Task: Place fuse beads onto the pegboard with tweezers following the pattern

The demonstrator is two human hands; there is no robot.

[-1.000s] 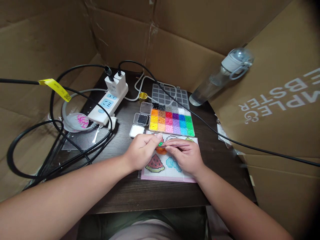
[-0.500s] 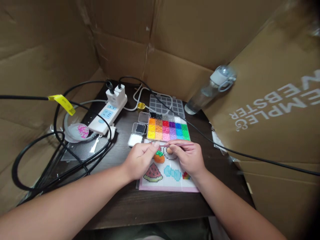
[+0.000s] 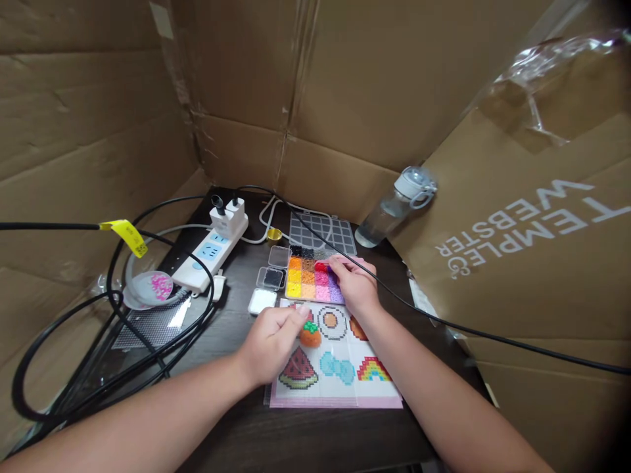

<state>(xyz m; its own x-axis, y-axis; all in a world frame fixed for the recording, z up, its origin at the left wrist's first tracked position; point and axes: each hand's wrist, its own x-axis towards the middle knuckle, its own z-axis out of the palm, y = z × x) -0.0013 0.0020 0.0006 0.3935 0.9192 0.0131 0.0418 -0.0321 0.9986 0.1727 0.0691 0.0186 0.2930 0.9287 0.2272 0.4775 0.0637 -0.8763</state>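
Right hand (image 3: pixel 359 286) has left the left hand's side & gone up to the bead tray (image 3: pixel 315 301), gripping a slim pink tool (image 3: pixel 355 261) (tweezers, by the look) btwn thumb & fingers. Head view, the only one: tool's tip is nr the red beads (image 3: pixel 321 267); can't tell if it touches any. Left hand (image 3: pixel 271 338) stays closed, thumb over curled fingers, apparently pinching the orange-and-green piece (image 3: pixel 310 335) at its edge, over the pattern sheet (image 3: pixel 340 403); contact partly hidden. My read: work has swung from piece to bead supply, piece kept steady meanwhile. Piece = small, rounded orange body w/ green leafy top. Tray = clear plastic, sq. compartments, grainy heaps by colour. Sheet glossy, pink-edged, pixelly prints. Beside tray, white-filled box (image 3: pixel 262 301) & dark-filled box (image 3: pixel 273 278), both squarish. Tabletop (image 3: pixel 290 437) dark, wood-grained; cardboard walls (image 3: pixel 236 79) brown, creased.
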